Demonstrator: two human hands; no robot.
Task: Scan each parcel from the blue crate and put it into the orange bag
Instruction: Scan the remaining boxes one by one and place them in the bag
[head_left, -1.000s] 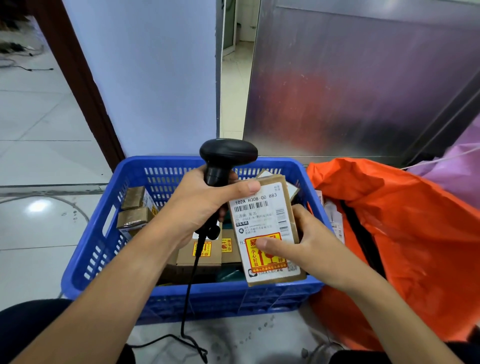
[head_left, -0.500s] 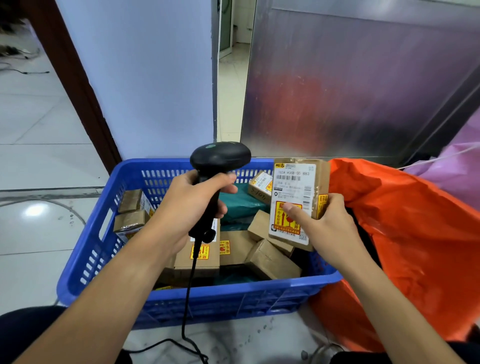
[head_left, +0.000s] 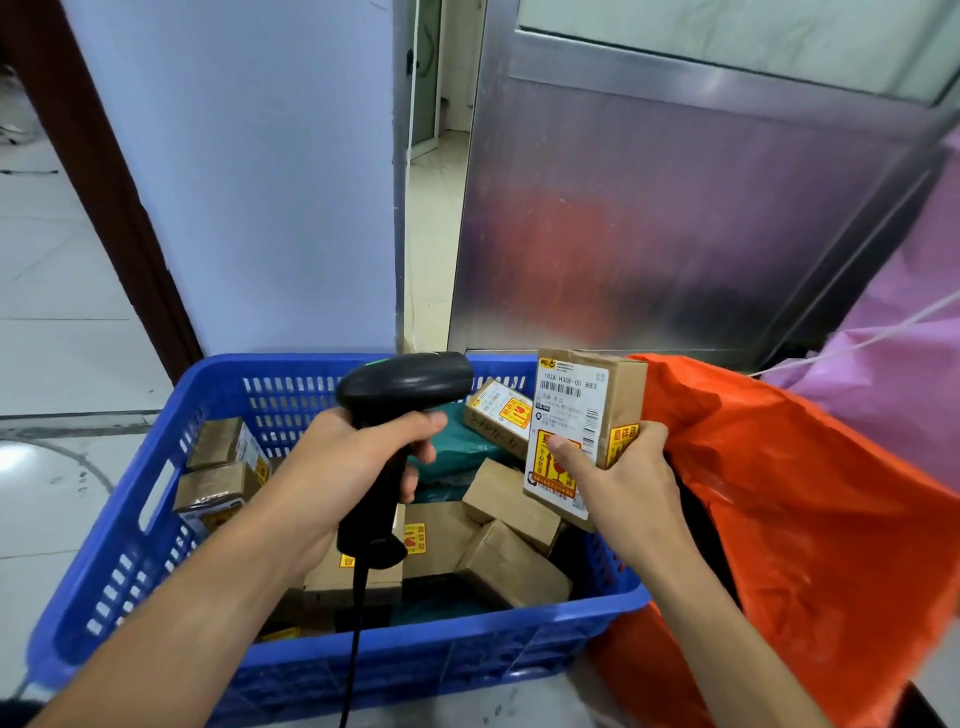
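Note:
My left hand (head_left: 343, 478) grips a black handheld scanner (head_left: 400, 395) over the blue crate (head_left: 218, 379), its cable hanging down past the front wall. My right hand (head_left: 623, 483) holds a brown cardboard parcel (head_left: 582, 415) upright at the crate's right edge, its white barcode label and yellow stickers facing me. The parcel sits right beside the opening of the orange bag (head_left: 810, 509). Inside the crate lie several more brown parcels (head_left: 511, 564) and a green soft package (head_left: 457, 447).
A metal door panel (head_left: 675, 218) and a pale wall (head_left: 260, 182) stand behind the crate. A pink bag (head_left: 904, 374) sits behind the orange one. White tiled floor (head_left: 57, 312) lies to the left.
My right hand has carried the parcel from in front of the scanner up and rightward to the crate's right edge by the orange bag. The scanner hand drew back slightly left.

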